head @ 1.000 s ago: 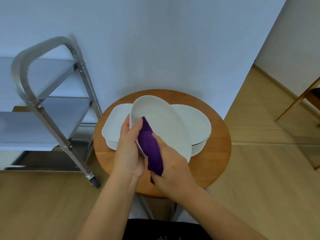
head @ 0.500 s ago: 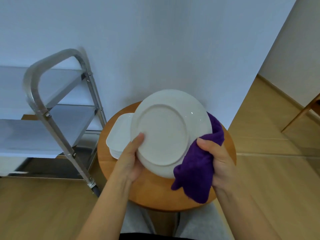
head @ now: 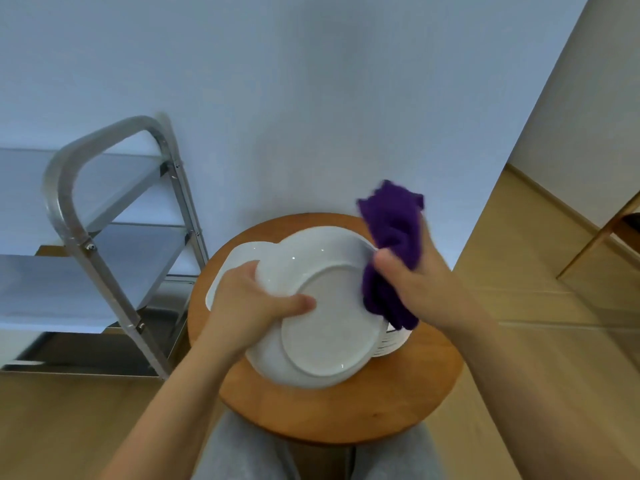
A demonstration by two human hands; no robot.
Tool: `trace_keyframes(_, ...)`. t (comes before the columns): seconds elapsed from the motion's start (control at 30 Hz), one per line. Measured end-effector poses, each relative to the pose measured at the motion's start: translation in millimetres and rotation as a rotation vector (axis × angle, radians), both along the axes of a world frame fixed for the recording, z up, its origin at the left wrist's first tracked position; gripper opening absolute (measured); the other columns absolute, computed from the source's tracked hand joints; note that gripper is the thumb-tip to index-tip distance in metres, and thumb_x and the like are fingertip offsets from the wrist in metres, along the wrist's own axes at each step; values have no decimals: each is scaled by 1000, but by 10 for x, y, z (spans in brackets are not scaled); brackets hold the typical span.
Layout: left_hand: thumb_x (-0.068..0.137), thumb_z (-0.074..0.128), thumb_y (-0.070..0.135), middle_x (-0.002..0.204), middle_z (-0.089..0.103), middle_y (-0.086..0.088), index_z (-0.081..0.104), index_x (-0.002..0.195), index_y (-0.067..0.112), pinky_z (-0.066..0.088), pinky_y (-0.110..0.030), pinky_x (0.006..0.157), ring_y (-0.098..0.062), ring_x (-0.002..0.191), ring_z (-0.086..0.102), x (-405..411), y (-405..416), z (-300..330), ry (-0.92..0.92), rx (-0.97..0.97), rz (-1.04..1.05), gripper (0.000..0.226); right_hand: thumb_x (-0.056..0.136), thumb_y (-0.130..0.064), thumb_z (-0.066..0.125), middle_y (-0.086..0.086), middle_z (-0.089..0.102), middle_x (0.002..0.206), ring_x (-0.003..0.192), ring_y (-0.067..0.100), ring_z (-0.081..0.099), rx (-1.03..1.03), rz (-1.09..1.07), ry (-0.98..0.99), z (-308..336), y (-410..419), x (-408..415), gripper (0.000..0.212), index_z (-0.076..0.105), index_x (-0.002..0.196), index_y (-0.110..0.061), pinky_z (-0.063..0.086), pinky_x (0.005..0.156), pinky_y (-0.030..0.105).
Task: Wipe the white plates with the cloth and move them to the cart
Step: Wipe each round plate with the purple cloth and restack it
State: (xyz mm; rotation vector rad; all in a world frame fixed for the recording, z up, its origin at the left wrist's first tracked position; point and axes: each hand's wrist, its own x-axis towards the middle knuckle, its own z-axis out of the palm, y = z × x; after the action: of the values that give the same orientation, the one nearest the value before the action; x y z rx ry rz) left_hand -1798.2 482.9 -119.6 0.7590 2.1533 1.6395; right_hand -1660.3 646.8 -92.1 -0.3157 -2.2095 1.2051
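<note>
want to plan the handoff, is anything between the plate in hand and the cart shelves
Nothing visible blocks it. The plate, gripped by the left hand, is above the table; the cart stands to its left with an open gap. Only the cart's frame post borders the shelves on that side.

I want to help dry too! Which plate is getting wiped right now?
Look at the round wooden table by the wall, right of the metal cart. Above it, the left hand holds one white plate with its underside facing up, while the right hand rubs its edge with a purple cloth. The other plates lie stacked beneath.
</note>
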Motion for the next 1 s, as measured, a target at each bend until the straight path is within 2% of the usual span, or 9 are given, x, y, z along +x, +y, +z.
trace_keyframes(0.07,35,83,44,76,66,4,62,77,22,51,-27,58,-11,71,63,67,56,73,161,-121,-75,52,60,-60,72,-29,35,137,120,-8,39,192,146,-197,146,-29,-174,96,13,136,-60,35,94,12)
trace_keyframes(0.1,39,86,41,72,65,5,61,75,22,47,-22,54,-7,67,61,95,70,108,197,-152,-122,49,54,-63,75,-25,28,141,125,-6,33,253,185,-294,214,-39,-245,110,2,137,-60,33,97,17)
trace_keyframes(0.2,44,90,35,79,69,3,65,84,20,53,-22,61,-7,75,64,111,43,161,225,-154,-246,49,46,-63,82,-24,29,134,121,-2,33,385,326,-452,324,-24,-380,122,1,138,-59,33,96,21)
trace_keyframes(0.33,33,77,54,83,68,-2,63,88,15,56,-37,66,-14,78,65,166,-43,210,227,-132,-226,69,37,-67,80,-28,39,129,115,1,46,362,334,-481,366,27,-403,117,15,134,-59,44,91,24)
trace_keyframes(0.57,28,82,44,99,71,0,64,100,22,57,-49,76,-22,93,67,119,-141,137,-47,122,-117,78,31,-80,76,-31,54,115,107,3,58,-7,84,-216,126,305,-189,99,38,120,-60,53,89,39)
trace_keyframes(0.7,26,85,33,93,73,-1,65,95,21,58,-43,69,-24,87,70,93,-73,65,-176,256,-77,72,35,-83,73,-27,62,107,101,10,63,-118,-55,-127,-98,359,-101,87,45,114,-60,53,87,43)
trace_keyframes(0.8,27,88,13,87,75,0,65,93,19,57,-33,58,-23,81,71,67,1,49,-339,440,12,69,37,-75,77,-18,68,95,91,9,67,-422,-154,85,-231,304,-79,83,53,110,-43,54,79,35)
trace_keyframes(0.93,36,87,18,95,74,-3,65,97,20,58,-40,69,-26,90,70,186,181,10,-496,623,119,66,46,-76,72,-6,71,94,89,13,69,-620,-393,260,-334,-4,-126,62,61,96,-41,53,86,41)
trace_keyframes(1.0,37,84,28,102,72,-4,62,101,22,56,-44,77,-27,96,67,292,301,-16,-584,694,210,68,47,-73,75,-6,70,98,89,9,68,-728,-450,356,-435,-199,-178,74,59,108,-35,53,82,32)
